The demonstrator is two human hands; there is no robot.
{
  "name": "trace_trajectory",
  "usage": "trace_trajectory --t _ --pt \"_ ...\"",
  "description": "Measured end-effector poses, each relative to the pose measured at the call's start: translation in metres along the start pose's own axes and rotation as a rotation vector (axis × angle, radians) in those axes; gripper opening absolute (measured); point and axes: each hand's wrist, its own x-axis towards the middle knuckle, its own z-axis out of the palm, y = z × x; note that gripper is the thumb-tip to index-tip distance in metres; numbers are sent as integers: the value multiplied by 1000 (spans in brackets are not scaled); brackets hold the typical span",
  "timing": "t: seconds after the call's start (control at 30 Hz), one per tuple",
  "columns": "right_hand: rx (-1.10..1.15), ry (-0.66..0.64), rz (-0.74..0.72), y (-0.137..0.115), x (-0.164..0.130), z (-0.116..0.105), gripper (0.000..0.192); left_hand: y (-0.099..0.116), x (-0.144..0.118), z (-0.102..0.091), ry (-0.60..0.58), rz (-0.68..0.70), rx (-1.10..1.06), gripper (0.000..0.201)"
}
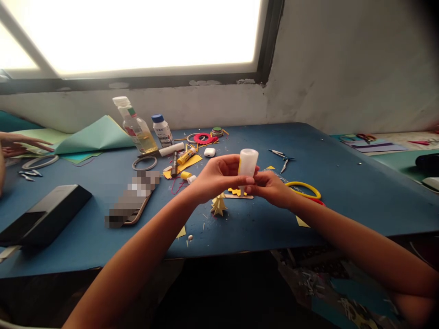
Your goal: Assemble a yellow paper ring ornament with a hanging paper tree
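Head view: left hand (219,177) and right hand (270,187) both closed around white glue bottle (247,163), held inverted above tabletop (343,192); nozzle hidden behind fingers. Yellow paper tree (218,204) just below. Phone (133,201) blurred. Another person's hand (17,144) cut off at left edge.

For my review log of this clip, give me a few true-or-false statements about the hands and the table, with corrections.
1. Both hands hold the white glue bottle. True: left hand and right hand grip it together.
2. The bottle is held nozzle up. False: it points down.
3. A small yellow paper tree stands on the blue table. True.
4. The yellow ring lies left of the hands. False: it lies to their right.
5. The tweezers are in the right hand. False: they lie on the table.
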Motion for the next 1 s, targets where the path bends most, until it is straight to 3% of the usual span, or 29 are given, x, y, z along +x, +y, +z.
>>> trace_trajectory --t 0.13,0.23,0.4,0.53,0.63,0.8,1.0 --pt "-203 215 -41 -3 -2 6 35 -7 4 5 230 113 26 51" --pt "-202 274 -14 -5 -4 11 39 -11 5 8 284 195 71 54" --pt "-110 254 -1 -5 -5 10 38 -7 3 5 157 228 41 50" --pt "145 6 34 -5 -4 4 39 -2 0 0 -45 103 2 36" --pt "244 -95 33 -7 -4 4 39 0 -2 -1 -74 58 16 36" --pt "16 83 -31 -10 -7 6 32 -2 -1 1 51 120 3 40" --pt "-155 210 -103 -13 -10 10 34 -7 1 -2 65 202 -9 41"
